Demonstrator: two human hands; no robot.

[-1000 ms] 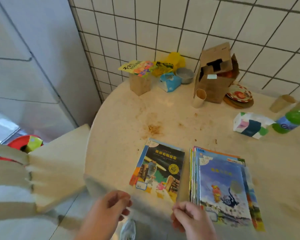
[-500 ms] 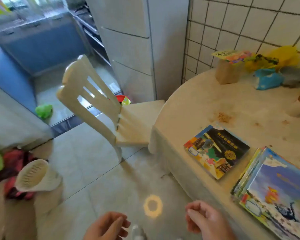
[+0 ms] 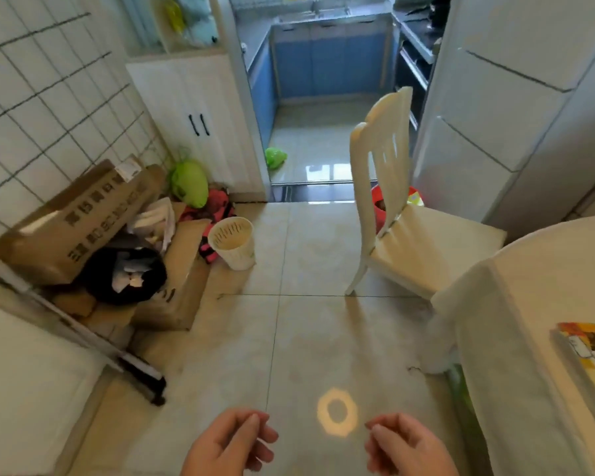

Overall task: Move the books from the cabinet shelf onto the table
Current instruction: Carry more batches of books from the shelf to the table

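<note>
Both hands hang low over the floor with nothing in them: the left hand (image 3: 231,444) has its fingers (image 3: 251,426) loosely curled and relaxed, and the right hand (image 3: 406,448) is the same, thumb and forefinger near each other but pinching nothing. Judging by that, one delivery is finished and the person is between trips.

Far to the right of the right hand's fingers, a glossy, brightly printed book (image 3: 588,352) lies flat on the surface (image 3: 529,304), close to its near edge and partly cut off by the frame. So at least some of the books are across; how many more there are cannot be told from here, since the rest of the surface is out of view. No shelf with books shows clearly. A white cabinet (image 3: 193,118) with two dark handles stands closed, well beyond the left hand's fingers, with glass-fronted shelving above it whose contents are too blurred to name. What remains, most likely, is to walk back and fetch the next lot.

The surface is draped in a pale, soft cloth that falls in rounded folds. Ahead of the right hand's fingers stands a cream chair (image 3: 402,214), smooth and moulded, with a slatted back. The floor (image 3: 306,338) is shiny beige tile
</note>
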